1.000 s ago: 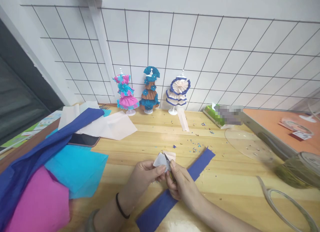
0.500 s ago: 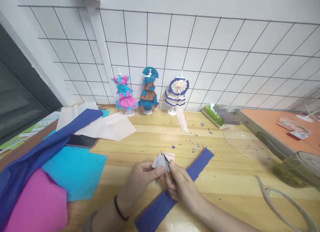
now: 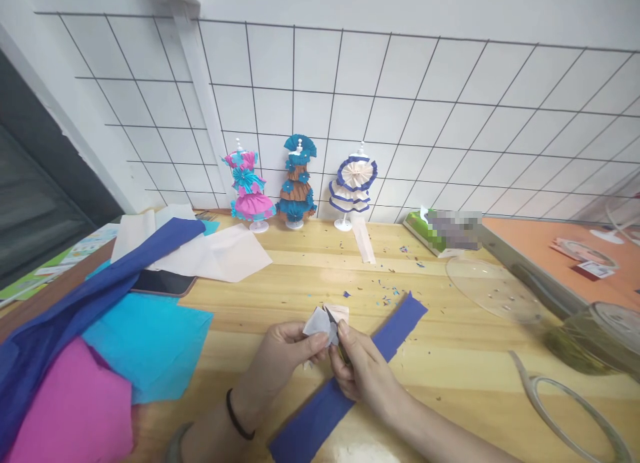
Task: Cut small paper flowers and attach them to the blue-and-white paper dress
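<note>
Here at the near edge, a black band (image 3: 239, 416) circles the left wrist, and a dark blue strip (image 3: 310, 420) runs slantwise over the wooden table (image 3: 475, 410), passing under the right hand. Just past the wrists, the left hand (image 3: 293, 346) pinches a small whitish paper piece (image 3: 317, 322) between thumb and fingers, while the right hand (image 3: 363, 363) grips a dark pointed tool (image 3: 331, 316) narrowly, its tip up against the paper; how far the tool is open, one cannot tell. A pale peach piece (image 3: 340, 312) shows right behind the tip. Over on the left lie a pink sheet (image 3: 75, 410), a bright blue sheet (image 3: 150, 350) and a long dark blue sheet (image 3: 100, 290), with a phone (image 3: 165, 283) partly covered; on the right, a flat pale ring (image 3: 539, 391) and an olive roll (image 3: 575, 346). Farther out, tiny scraps (image 3: 387, 293) dot the wood, near a clear disc (image 3: 475, 286) and a green tissue pack (image 3: 423, 231). And at the back, three little dress stands, pink-and-blue (image 3: 254, 206), teal-and-brown (image 3: 297, 191) and cream-and-blue (image 3: 350, 196), line up upright before the white gridded wall (image 3: 320, 60).
</note>
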Demonstrator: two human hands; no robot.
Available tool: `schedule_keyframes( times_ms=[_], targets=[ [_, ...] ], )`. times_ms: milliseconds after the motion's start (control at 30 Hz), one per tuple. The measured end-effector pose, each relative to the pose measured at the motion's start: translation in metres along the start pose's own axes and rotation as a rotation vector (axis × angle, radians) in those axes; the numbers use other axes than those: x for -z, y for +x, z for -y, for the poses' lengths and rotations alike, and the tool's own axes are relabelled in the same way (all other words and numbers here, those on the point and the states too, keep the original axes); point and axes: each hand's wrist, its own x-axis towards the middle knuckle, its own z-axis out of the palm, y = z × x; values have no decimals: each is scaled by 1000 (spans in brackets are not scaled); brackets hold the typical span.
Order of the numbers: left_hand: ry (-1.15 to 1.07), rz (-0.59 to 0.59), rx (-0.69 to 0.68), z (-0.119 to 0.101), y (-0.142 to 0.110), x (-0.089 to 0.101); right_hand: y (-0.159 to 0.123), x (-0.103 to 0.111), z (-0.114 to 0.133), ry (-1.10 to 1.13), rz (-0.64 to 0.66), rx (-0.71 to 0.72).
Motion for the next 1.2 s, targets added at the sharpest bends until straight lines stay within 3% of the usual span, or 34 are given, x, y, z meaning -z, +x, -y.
schedule_keyframes(
  times_ms=[333, 1200],
  targets=[
    [68, 35, -7, -6, 0, 4, -1, 6, 4, -154, 38, 79],
    [-5, -6, 19, -9, -1, 2, -1, 6, 6, -199, 38, 107]
  ],
)
